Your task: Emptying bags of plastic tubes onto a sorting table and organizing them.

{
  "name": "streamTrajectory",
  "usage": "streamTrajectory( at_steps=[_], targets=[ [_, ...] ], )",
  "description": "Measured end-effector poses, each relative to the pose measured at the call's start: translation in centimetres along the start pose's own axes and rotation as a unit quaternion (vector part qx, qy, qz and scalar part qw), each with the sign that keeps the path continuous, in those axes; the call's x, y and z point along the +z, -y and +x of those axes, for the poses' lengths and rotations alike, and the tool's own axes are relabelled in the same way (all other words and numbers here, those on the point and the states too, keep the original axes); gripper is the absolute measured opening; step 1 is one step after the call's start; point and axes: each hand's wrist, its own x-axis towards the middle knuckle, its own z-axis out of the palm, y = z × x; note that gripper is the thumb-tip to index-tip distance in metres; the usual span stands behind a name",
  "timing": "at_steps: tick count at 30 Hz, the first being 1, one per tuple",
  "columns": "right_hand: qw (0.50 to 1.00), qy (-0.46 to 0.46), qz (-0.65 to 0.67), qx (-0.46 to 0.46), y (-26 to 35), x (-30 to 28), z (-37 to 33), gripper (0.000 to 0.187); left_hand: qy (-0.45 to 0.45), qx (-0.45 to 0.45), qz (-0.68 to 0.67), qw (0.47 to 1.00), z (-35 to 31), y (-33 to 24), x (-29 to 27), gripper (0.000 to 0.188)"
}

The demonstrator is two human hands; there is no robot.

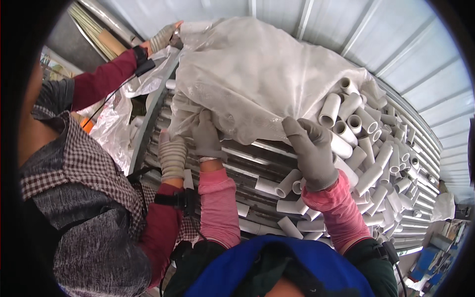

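Corrugated pale metal wall [277, 17] runs behind, ahead of the fingers. Ridged metal tabletop [237, 166] below them, grey side rim [152, 116] well left of the left fingers. Translucent plastic sheeting [257, 64], bulky and creased, lies directly ahead of both hands, its near edge right at the fingertips; what's under it can't be made out. Right hand [314, 153], grey glove: fingers pinching that near edge, creases fanning out from the pinch. Left hand [207, 138], same glove: fingers against the sheeting's near left part, can't tell if clenched on it. Ridges show between the two wrists, so some room there. Right of the right fingers it's tight: pile of white tubes [374, 174], mixed angles, running toward the far right edge. A few loose tubes [287, 183] sit nearer the person, just below the right fingers. Left side also tight: co-worker's near hand [173, 156], striped glove, just beside the left hand; co-worker's far hand [162, 38] at the sheeting's far left corner.
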Motion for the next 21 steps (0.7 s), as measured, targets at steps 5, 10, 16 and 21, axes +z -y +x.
streamTrajectory(
  at_steps=[5, 10, 16, 21],
  targets=[
    [0.999, -0.024, 0.03, 0.007, 0.5, -0.6, 0.1, 0.035, 0.06, 0.241, 0.155, 0.956, -5.1, -8.5, -1.4, 0.047],
    [0.998, -0.029, 0.054, -0.025, 4.6, -0.4, -0.3, 0.038, -0.064, 0.491, -0.051, 0.867, -7.1, -11.8, -1.9, 0.05],
    [0.99, 0.013, 0.137, -0.042, 11.7, 0.0, -0.7, 0.036, -0.019, 0.476, -0.249, 0.843, -10.8, -20.7, -4.4, 0.051],
    [0.956, 0.144, 0.186, -0.173, 15.2, -0.2, 0.3, 0.039, 0.137, 0.504, -0.325, 0.788, -10.9, -24.0, -11.4, 0.058]
  ],
)
